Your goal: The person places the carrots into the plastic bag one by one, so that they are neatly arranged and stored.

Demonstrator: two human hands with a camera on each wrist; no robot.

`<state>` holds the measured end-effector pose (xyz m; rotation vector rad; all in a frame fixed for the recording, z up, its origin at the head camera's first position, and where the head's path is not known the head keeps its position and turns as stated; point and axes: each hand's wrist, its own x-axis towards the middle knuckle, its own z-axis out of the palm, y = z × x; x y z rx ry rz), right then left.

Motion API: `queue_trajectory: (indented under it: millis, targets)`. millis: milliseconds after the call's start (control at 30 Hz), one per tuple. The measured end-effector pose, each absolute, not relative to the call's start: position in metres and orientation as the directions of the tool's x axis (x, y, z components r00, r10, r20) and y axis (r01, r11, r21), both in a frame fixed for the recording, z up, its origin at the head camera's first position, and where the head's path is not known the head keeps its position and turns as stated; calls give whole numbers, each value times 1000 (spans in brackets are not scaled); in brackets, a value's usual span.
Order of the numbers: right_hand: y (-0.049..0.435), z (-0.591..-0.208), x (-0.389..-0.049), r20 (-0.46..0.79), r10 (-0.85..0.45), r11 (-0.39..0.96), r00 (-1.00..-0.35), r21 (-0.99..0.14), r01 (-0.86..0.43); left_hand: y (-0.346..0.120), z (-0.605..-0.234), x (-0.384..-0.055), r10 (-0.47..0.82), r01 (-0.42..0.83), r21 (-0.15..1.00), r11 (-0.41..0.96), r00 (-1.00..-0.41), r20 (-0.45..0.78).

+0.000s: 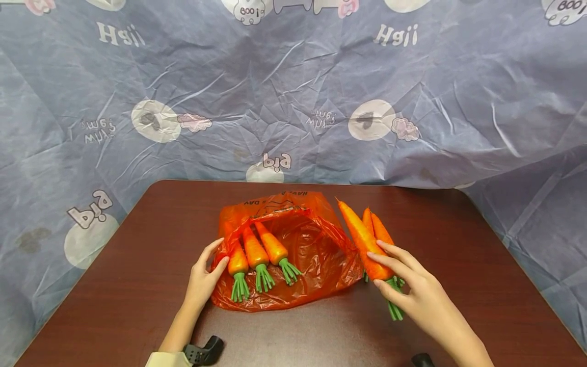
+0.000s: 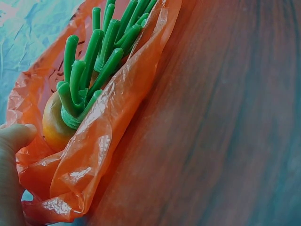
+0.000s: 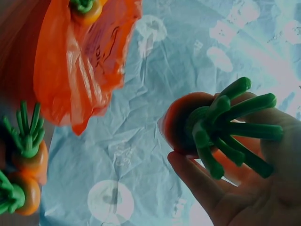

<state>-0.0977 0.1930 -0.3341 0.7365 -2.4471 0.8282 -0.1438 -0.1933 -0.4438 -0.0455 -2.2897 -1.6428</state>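
Note:
An orange-red translucent plastic bag (image 1: 316, 275) lies on the table with its mouth facing me. Three toy-looking carrots (image 1: 254, 250) with green stems rest inside it on the left. My left hand (image 1: 204, 275) grips the bag's left edge; in the left wrist view the thumb (image 2: 21, 136) is beside a carrot's orange top (image 2: 54, 120). Just right of the bag, my right hand (image 1: 417, 285) holds another carrot (image 1: 357, 232) between thumb and fingers, tip pointing away and stems toward me. Two more carrots (image 1: 382, 228) lie behind it, partly hidden by the hand.
The brown wooden table (image 1: 165, 229) ends at a far edge behind the bag. A blue-grey printed cloth (image 1: 284, 102) hangs beyond and around it. A black strap (image 1: 204, 350) sits on the left wrist, and a dark object (image 1: 422, 360) shows at the lower right.

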Motion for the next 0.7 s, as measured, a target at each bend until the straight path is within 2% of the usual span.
queue_trajectory:
  millis: [133, 367, 700]
  targets:
    - [187, -336, -94, 560, -361, 663, -745, -407, -628, -193, -444, -143, -161, 213, 916, 339, -947, 279]
    - [178, -340, -91, 586, -433, 645, -685, -329, -690, -192, -442, -143, -161, 216, 914, 342, -945, 284]
    - [165, -348, -89, 510, -495, 623, -704, -356, -696, -192, -440, -143, -164, 216, 910, 355, -944, 288]
